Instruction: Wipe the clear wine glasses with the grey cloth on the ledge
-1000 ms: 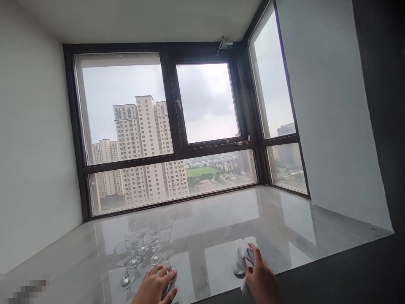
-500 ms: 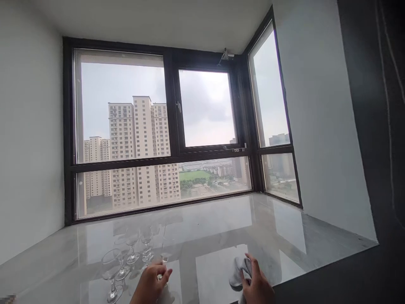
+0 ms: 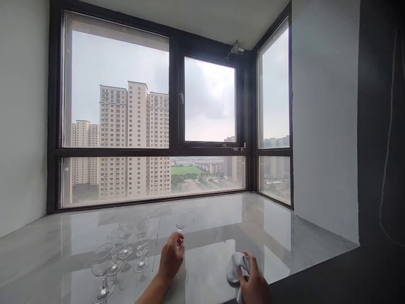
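My left hand (image 3: 170,258) is closed around the stem of a small clear stemmed glass (image 3: 181,220) and holds it upright above the glossy marble sill (image 3: 221,219). My right hand (image 3: 253,282) grips a crumpled grey cloth (image 3: 236,267) that rests on the sill near its front edge. Several more empty stemmed glasses (image 3: 125,240) stand in a cluster on the sill to the left of my left hand, the nearest one (image 3: 103,270) at the lower left.
A large dark-framed bay window (image 3: 174,118) rises behind the sill, with high-rise blocks outside. White walls close the sill at the left (image 3: 19,126) and right (image 3: 322,118). A dark wall (image 3: 379,169) runs down the right side.
My left hand has taken one glass by its stem and lifted it off the sill. The view has tilted and shifted. My right hand stays on the cloth.
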The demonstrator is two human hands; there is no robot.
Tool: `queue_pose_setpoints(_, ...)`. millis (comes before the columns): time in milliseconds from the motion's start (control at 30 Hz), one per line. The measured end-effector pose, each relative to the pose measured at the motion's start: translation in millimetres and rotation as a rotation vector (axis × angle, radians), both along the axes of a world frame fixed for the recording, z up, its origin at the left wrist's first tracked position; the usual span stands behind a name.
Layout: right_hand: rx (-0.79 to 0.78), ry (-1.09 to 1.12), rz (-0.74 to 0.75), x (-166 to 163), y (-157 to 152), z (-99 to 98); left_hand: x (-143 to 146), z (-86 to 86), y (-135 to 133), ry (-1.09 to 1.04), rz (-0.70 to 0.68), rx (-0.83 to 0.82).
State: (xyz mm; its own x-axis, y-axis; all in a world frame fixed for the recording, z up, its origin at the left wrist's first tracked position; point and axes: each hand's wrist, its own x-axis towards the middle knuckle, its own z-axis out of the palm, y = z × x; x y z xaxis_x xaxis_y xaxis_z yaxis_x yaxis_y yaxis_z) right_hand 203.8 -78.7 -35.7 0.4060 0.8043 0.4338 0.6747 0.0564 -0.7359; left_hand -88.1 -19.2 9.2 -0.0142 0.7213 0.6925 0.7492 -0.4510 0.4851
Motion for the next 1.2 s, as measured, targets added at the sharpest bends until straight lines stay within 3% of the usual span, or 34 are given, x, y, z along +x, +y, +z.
queue_pose_setpoints(100, -0.036, 0.006, -0.009, 0, 3, 2.2, -3, -2.6, 5, -0.072, 0.05, -0.027)
queue_pose_setpoints(267, -0.055, 0.012, -0.033, -2, 7, 1.3, 3, -3.4, 7, 0.014, -0.021, -0.107)
queue_pose_setpoints(433, -0.217, 0.092, 0.009, 5, 14, 10.5, 6, -2.4, 3, 0.054, -0.027, -0.135)
queue_pose_setpoints(633, -0.331, 0.036, -0.195, -5, 23, 37.3, 10, 2.0, 0, 0.107, -0.022, -0.203)
queue_pose_setpoints(1000, -0.224, -0.146, -0.26, -27, 22, 29.4, 11, 6.7, -3, 0.183, -0.014, -0.287)
queue_pose_setpoints(1200, -0.149, -0.122, -0.268, -27, 20, 25.8, 9, 6.6, 0, 0.197, 0.002, -0.27)
